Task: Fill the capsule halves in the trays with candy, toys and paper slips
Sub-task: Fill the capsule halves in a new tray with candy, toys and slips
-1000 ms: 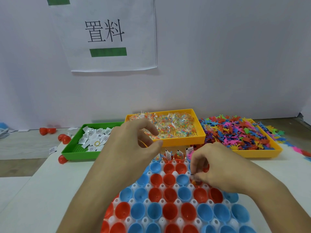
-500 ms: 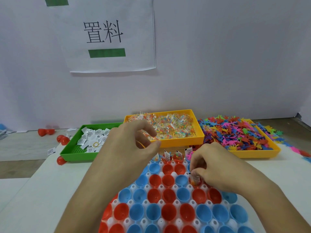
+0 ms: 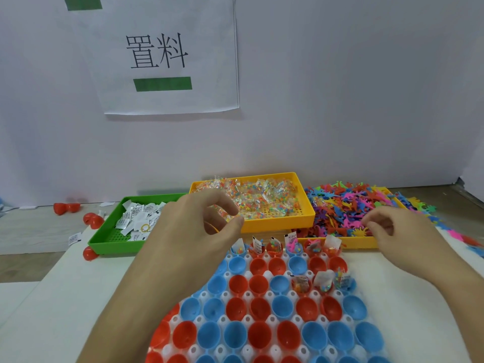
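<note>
Down at the near edge sits the white capsule tray (image 3: 264, 334), row after row of red and blue capsule halves (image 3: 259, 307), most of them bare inside. Further up, three halves in the third row back hold filled packets (image 3: 322, 280), and the far row (image 3: 282, 247) is loaded with candy, slips and small toys standing up out of the cups.

Above the tray's left side hovers the left hand (image 3: 188, 231), fingers curled with thumb and forefinger drawn close; something thin and orange shows in its palm, but what it is I cannot tell. Over on the other side, the right hand (image 3: 392, 231) is up beyond the tray, fingers loosely bent, tips just over the toy pile, and I see nothing held in it.

Now the supply line: green tray (image 3: 104, 237) of paper slips (image 3: 136, 218) far left, orange tray (image 3: 277, 224) of candy packets (image 3: 262, 200) in the middle, and the yellow tray (image 3: 356, 243) heaped with colourful plastic toys (image 3: 348, 208) on the right.

Here is the key relation: the toys lie directly ahead of and under the right fingertips, so that hand looks set for the pick, while the bare cups wait back toward the body, below both wrists.
</note>
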Motion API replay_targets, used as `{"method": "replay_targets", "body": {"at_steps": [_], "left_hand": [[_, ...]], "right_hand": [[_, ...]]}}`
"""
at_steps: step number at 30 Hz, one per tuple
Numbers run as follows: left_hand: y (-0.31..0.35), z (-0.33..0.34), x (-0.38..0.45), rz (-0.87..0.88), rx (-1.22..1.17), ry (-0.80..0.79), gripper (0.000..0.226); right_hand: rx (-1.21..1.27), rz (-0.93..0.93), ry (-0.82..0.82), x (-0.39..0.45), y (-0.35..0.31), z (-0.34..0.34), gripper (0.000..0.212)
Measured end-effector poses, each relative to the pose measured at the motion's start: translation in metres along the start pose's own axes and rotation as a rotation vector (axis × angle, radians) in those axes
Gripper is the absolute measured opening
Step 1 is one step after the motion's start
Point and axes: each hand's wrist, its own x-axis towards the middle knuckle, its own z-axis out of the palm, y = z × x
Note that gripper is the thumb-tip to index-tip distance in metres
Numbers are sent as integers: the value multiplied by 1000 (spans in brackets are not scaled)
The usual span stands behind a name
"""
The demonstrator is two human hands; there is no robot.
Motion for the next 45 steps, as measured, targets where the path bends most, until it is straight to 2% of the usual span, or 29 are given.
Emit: {"method": "replay_targets", "body": {"at_steps": [4, 9, 12, 23, 30, 36, 45], "left_hand": [[-1, 2, 0, 1, 2, -4, 10], [-1, 3, 0, 3, -10, -11, 12], [-1, 3, 0, 6, -11, -13, 11], [-1, 4, 0, -5, -8, -23, 10], [0, 3, 0, -8, -15, -26, 10], [0, 4, 1, -10, -11, -30, 9], [0, 3, 0, -19, -15, -30, 12]], "right_hand": [[-126, 122, -74, -1, 6, 4, 21], [-186, 125, -57, 0, -4, 14, 22], [-180, 143, -3, 1, -6, 22, 21], [75, 269, 244, 0, -4, 35, 8], [86, 231, 205, 1, -4, 39, 27], [142, 234, 256, 0, -4, 37, 18], [149, 125, 460, -6, -7, 39, 22]]}}
